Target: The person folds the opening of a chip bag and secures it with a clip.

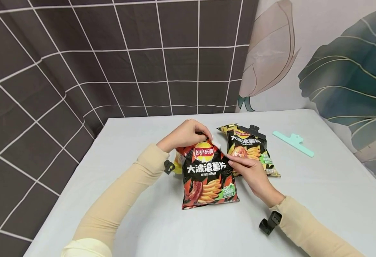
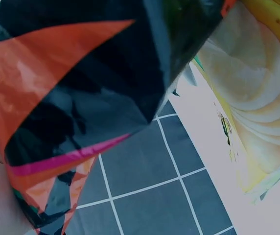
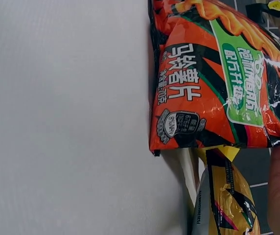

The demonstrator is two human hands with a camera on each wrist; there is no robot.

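A black and red Lay's potato chip bag (image 1: 204, 175) stands tilted in the middle of the table, its printed front toward me. My left hand (image 1: 188, 134) grips its top left corner from above. Lower on the right side edge, my right hand (image 1: 252, 173) pinches the bag between thumb and fingers. A small white patch (image 1: 216, 144) shows at the top edge between the hands. In the right wrist view the bag's lower front (image 3: 213, 88) is seen close up, with the right hand's fingers (image 3: 279, 171) at its edge.
Behind it on the right lies a black and yellow chip bag (image 1: 247, 150) with a black sealing clip (image 1: 253, 132) across its top. A mint green sealing clip (image 1: 293, 143) lies farther right. A yellow chip bag (image 2: 262, 98) is mostly hidden behind the held bag.
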